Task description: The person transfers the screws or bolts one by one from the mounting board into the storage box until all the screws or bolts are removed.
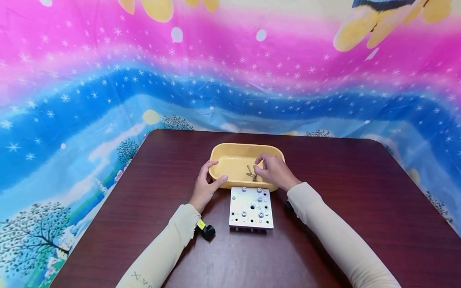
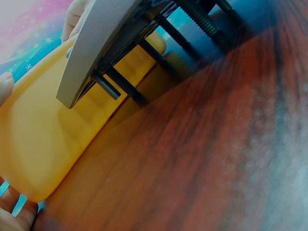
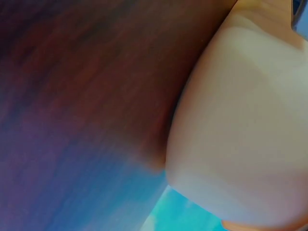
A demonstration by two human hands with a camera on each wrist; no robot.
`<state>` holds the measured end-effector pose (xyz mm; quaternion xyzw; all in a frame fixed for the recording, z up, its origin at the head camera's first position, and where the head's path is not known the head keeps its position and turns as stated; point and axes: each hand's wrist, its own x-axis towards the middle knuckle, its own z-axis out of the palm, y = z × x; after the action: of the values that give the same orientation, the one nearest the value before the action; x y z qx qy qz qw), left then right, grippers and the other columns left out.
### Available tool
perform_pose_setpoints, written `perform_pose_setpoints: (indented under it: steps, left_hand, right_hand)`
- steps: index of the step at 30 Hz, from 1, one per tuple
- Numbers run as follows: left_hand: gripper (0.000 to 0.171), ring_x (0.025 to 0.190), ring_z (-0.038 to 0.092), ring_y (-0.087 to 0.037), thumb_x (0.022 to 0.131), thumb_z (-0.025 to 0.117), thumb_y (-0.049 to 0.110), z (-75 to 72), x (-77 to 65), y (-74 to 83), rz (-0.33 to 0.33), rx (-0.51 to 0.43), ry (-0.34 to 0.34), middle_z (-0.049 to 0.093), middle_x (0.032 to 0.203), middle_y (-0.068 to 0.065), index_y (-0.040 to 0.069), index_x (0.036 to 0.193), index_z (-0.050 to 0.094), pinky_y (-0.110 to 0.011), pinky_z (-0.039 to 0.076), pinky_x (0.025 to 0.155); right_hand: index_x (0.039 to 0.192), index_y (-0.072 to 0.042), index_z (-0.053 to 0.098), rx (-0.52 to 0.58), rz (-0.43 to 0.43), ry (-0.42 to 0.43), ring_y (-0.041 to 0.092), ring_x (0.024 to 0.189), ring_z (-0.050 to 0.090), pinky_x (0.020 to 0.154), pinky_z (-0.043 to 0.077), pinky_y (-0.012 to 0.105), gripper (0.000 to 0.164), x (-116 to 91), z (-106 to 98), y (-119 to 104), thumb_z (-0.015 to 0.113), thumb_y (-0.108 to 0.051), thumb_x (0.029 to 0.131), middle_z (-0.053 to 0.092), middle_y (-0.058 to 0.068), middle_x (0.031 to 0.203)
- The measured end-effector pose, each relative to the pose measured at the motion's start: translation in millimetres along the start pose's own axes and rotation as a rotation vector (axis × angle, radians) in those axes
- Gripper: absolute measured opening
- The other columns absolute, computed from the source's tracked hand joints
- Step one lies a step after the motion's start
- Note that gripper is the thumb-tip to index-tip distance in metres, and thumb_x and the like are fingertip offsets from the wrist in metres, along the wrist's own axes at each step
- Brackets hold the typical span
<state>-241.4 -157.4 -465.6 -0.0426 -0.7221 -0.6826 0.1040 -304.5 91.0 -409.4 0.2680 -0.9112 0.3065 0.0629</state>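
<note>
A pale yellow tray (image 1: 222, 146) stands on the table, with a few brass-coloured screws (image 1: 249, 169) lying in its right half. My left hand (image 1: 206, 185) grips the tray's left end, thumb over the near rim and fingers round the side. Over the right half of the tray is my right hand (image 1: 275, 170), thumb and index finger bent toward each other beside the screws; whether a screw is between them I cannot tell. Directly before the tray sits a silver metal plate (image 1: 248, 202) with holes and several socket-head screws. Threaded screw ends (image 2: 174, 32) stick out beneath it.
The dark red wooden table (image 1: 173, 160) extends on both sides of the tray. Behind it hangs a pink and blue printed cloth (image 1: 230, 76). A black wrist camera (image 1: 208, 232) sits at the left cuff. The tray's outer wall (image 3: 240, 120) fills much of the right wrist view.
</note>
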Motion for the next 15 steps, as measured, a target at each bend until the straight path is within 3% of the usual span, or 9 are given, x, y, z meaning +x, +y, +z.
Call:
perform_pose_setpoints:
  steps: [4,15]
  left_hand:
    - [0.065,0.136,0.036,-0.035,0.083,0.078,0.022,-0.2,0.0,-0.2,0.021,-0.017,-0.009,0.023,0.157,-0.008,0.01,0.139,0.046,-0.046,0.033,0.109]
    - [0.062,0.134,0.04,-0.031,0.082,0.079,0.025,-0.8,0.6,-0.8,0.021,-0.015,0.003,0.027,0.156,-0.004,0.016,0.136,0.049,-0.042,0.036,0.108]
  right_hand:
    - [0.097,-0.013,0.062,0.008,0.013,-0.006,0.013,0.043,0.041,0.044,0.038,0.029,0.013,0.2,0.3,-0.2,0.063,-0.024,0.091,0.046,-0.001,0.052]
    - [0.099,-0.013,0.061,0.017,0.015,-0.024,0.014,0.043,0.041,0.044,0.038,0.029,0.013,0.6,-0.2,-1.1,0.063,-0.024,0.091,0.047,-0.001,0.053]
